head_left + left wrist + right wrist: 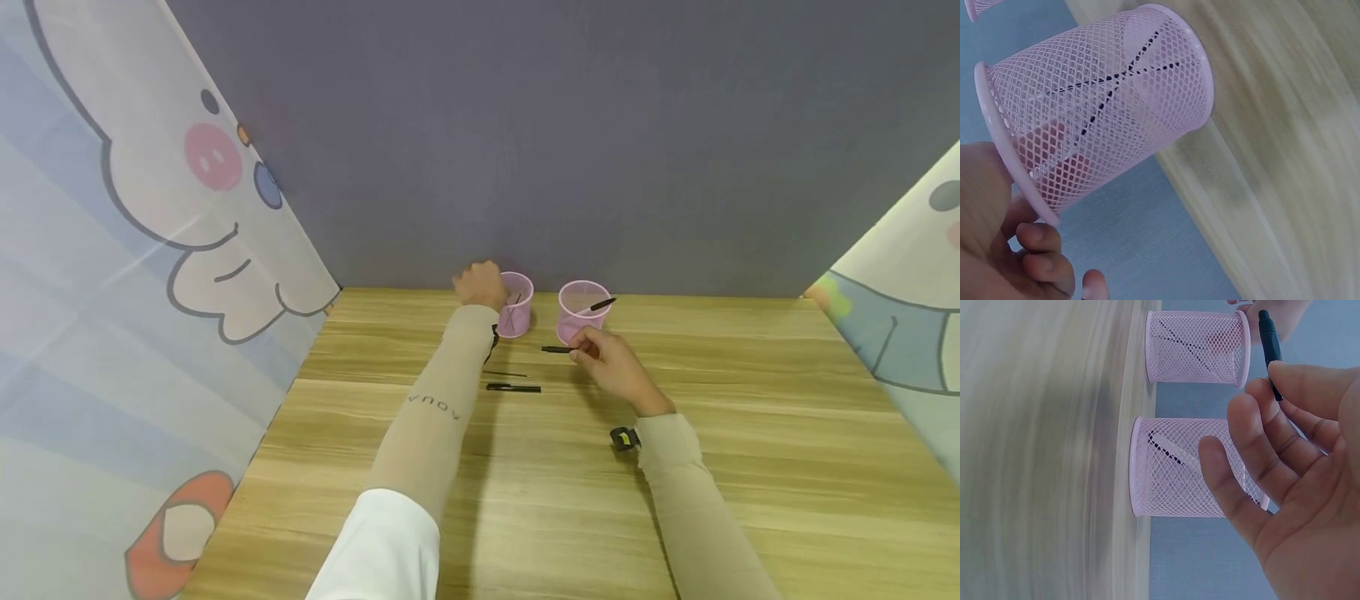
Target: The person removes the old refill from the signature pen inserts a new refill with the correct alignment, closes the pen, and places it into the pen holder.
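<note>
At the back of the table stand two pink mesh pen cups, a left cup (516,321) and a right cup (573,321). My left hand (480,285) reaches over the left cup's rim. Through the mesh in the left wrist view, two of its fingers pinch the upper end of a thin pen refill (1099,112); a second refill (1079,85) crosses it inside the cup. In front of the right cup, my right hand (611,367) pinches a black pen (1270,344) between thumb and fingers. A white pen with a black end (602,304) leans in the right cup, poking past its rim.
A thin stick (508,374) and a black pen (513,387) lie on the wooden table (555,500), in front of the left cup. A dark grey wall (525,150) rises directly behind the cups. Cartoon-printed sheets (112,350) flank the table on both sides.
</note>
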{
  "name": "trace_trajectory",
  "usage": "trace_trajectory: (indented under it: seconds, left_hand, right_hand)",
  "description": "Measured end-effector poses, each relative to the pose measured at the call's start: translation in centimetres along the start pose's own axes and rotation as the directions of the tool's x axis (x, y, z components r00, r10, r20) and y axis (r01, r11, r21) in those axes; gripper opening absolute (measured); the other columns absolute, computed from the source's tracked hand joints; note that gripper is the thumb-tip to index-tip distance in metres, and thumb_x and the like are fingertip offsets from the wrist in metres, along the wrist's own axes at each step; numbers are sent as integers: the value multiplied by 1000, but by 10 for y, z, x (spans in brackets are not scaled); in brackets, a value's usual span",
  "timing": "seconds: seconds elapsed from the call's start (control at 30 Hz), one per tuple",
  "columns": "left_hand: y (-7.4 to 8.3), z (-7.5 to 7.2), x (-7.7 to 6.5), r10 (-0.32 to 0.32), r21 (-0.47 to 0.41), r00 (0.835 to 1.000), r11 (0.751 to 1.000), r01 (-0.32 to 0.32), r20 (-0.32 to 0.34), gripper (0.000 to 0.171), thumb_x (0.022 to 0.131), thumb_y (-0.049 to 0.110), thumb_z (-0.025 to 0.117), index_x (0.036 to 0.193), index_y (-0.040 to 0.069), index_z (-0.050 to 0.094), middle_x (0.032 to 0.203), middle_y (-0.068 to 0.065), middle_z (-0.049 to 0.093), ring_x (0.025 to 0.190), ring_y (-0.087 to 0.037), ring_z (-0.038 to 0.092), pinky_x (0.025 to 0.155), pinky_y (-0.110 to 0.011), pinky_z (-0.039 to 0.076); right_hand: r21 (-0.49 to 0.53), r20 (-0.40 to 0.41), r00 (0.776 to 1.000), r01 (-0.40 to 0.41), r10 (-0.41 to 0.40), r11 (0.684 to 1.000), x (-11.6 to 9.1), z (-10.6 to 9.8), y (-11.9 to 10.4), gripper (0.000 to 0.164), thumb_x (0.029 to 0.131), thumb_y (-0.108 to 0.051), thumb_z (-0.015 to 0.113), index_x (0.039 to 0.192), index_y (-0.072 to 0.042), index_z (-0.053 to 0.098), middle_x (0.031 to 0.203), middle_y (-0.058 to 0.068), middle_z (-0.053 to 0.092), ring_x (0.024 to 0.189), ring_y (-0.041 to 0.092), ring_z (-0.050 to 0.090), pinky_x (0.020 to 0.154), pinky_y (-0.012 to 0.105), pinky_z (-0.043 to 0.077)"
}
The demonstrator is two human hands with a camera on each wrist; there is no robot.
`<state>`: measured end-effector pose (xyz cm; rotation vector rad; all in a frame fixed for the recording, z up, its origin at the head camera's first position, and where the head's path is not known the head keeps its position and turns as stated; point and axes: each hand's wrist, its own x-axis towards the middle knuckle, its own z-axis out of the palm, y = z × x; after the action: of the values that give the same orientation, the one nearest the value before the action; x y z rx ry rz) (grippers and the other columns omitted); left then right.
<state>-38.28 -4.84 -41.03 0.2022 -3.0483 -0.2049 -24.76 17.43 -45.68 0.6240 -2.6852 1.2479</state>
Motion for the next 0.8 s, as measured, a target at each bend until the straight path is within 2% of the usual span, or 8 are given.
trace_trajectory:
  seconds: [0.2, 0.4, 0.63, 0.8]
  left_hand:
    - [8, 0, 2, -10, 44, 1000, 999, 9, 18, 26, 92, 23, 70, 116, 17, 74, 119, -5, 76, 106, -25, 72, 110, -49, 44]
    - [15, 1, 1, -19, 102, 999, 995, 16, 28, 24, 94, 24, 68, 117, 18, 73, 119, -3, 76, 106, -24, 72, 117, -52, 38]
    - [18, 5, 0, -39, 97, 999, 995, 39, 4, 15, 93, 23, 68, 106, 19, 73, 113, -2, 77, 98, -23, 74, 115, -52, 38]
    - [19, 6, 1, -56, 61, 998, 997, 55, 3, 16, 91, 21, 69, 107, 19, 73, 114, -2, 77, 99, -23, 74, 116, -53, 35]
  right_hand:
    - [-1, 3, 1000, 2, -2, 1000, 0, 1, 2, 9, 96, -9, 69, 101, -2, 65, 88, 7, 69, 81, 17, 59, 74, 28, 49]
    - [-9, -2, 1000, -1, 1, 1000, 0, 1, 4, 8, 96, -9, 69, 100, -2, 65, 87, 7, 68, 81, 17, 58, 74, 28, 48]
    - [-12, -6, 1000, 0, 0, 1000, -1, 1, 3, 9, 96, -8, 69, 100, -1, 65, 88, 8, 68, 81, 18, 58, 75, 29, 49]
    - [-13, -5, 1000, -2, 1, 1000, 0, 0, 5, 7, 96, -7, 69, 100, -2, 66, 88, 8, 69, 81, 18, 59, 75, 29, 49]
